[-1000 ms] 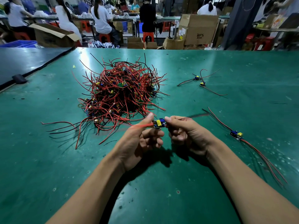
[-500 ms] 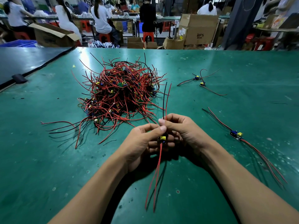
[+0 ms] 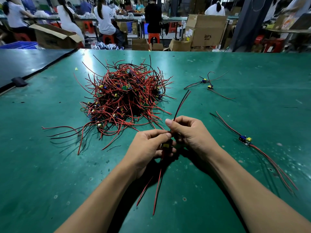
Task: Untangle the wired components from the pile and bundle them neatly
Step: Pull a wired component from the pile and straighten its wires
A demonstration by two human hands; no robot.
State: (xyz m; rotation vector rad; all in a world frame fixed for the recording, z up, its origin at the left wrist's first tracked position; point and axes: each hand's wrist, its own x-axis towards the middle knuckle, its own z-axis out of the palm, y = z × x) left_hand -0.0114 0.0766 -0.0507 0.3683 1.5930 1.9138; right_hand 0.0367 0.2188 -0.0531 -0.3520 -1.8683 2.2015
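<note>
Workshop, green work table (image 3: 50, 165); seated workers and cardboard boxes behind.

Tangled wire pile (image 3: 124, 98) at table centre-left. Left hand (image 3: 148, 148) curled round small circuit board (image 3: 165, 145), just in front of pile. Right hand (image 3: 190, 132) pinches board's upper red-black wire pair (image 3: 180, 105); lower red wires (image 3: 157, 190) hang toward viewer. Loose wired board (image 3: 244, 140) lies right; two more (image 3: 207, 83) farther back.

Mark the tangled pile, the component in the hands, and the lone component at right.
tangled pile (image 3: 124, 98): head view, middle of the wire heap.
held component (image 3: 165, 145): head view, its yellow part.
lone component (image 3: 244, 140): head view, its small board.
</note>
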